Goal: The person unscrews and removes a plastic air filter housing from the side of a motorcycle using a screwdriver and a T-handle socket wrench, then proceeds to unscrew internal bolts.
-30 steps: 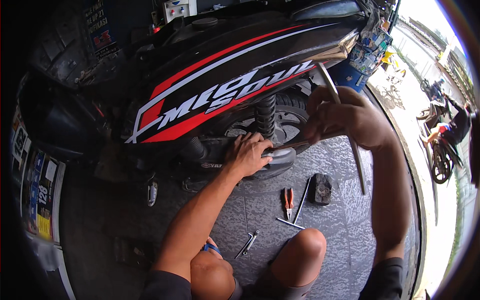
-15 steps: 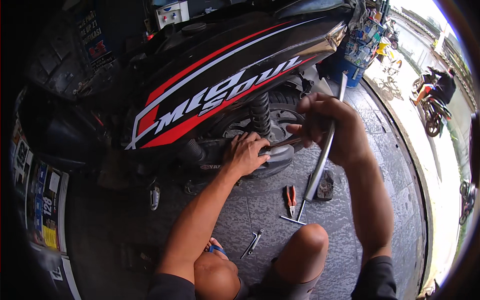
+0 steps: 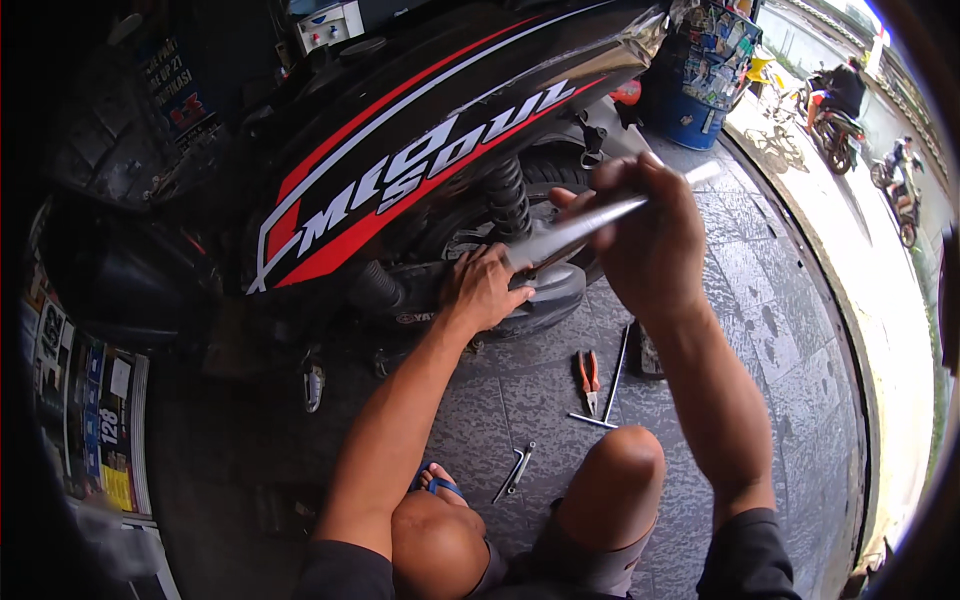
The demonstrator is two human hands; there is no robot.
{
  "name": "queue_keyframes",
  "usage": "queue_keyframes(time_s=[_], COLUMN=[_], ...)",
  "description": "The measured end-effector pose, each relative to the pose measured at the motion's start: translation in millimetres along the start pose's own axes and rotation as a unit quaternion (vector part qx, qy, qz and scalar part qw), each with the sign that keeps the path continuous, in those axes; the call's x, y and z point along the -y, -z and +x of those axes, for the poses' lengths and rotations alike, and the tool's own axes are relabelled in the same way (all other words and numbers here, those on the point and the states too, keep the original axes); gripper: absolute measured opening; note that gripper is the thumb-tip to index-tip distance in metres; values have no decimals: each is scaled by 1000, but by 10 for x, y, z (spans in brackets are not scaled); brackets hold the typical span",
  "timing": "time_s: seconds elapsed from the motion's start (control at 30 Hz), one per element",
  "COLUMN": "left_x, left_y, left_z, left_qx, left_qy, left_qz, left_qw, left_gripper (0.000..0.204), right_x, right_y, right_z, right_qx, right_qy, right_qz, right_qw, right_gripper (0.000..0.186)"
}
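A black scooter [image 3: 450,75] with red and white stripes fills the upper middle. My left hand [image 3: 483,290] rests on its dark lower cover [image 3: 555,305] beside the rear wheel, fingers spread and thumb apart. Just right of it, my right hand [image 3: 655,235] is raised with its fingers curled loosely around a long silver bar-handled wrench [image 3: 580,228]. The bar is smeared by motion and slants from near my left hand up to the right. A shaft runs toward the cover below the bar; where it ends is hard to make out.
On the grey tiled floor lie orange-handled pliers [image 3: 588,380], a T-handle wrench [image 3: 618,375] and several small wrenches [image 3: 517,470]. A blue drum [image 3: 690,115] stands behind the wheel. Riders on motorcycles [image 3: 838,125] show on the bright street at right.
The silver bar has swung from steep to a low slant, its lower end now close to my left hand. My left hand stays on the cover. The whole view has shifted slightly.
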State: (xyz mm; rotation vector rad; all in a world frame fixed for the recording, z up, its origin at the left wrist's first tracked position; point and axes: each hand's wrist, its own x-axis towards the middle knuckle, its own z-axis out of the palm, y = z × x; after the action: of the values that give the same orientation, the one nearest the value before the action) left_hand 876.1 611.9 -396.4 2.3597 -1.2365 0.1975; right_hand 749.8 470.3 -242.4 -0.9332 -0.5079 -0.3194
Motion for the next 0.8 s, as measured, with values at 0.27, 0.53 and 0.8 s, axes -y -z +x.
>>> queue_keyframes(time_s=[0.27,0.53,0.8], left_x=[-8,-26,-52], left_y=[-14,30,17], left_z=[-4,1,26], left_qx=[-10,-11,4], left_qy=[-15,-26,-16], left_qz=[-47,-30,-40], left_qw=[999,999,999], left_gripper=[36,37,37], right_x=[499,-87,649], right_y=[-217,30,-181], right_z=[142,-200,163], right_qx=[45,-39,28], right_qy=[19,92,-91], right_qz=[-911,-16,-877], right_qw=[409,995,471], right_gripper=[10,49,9])
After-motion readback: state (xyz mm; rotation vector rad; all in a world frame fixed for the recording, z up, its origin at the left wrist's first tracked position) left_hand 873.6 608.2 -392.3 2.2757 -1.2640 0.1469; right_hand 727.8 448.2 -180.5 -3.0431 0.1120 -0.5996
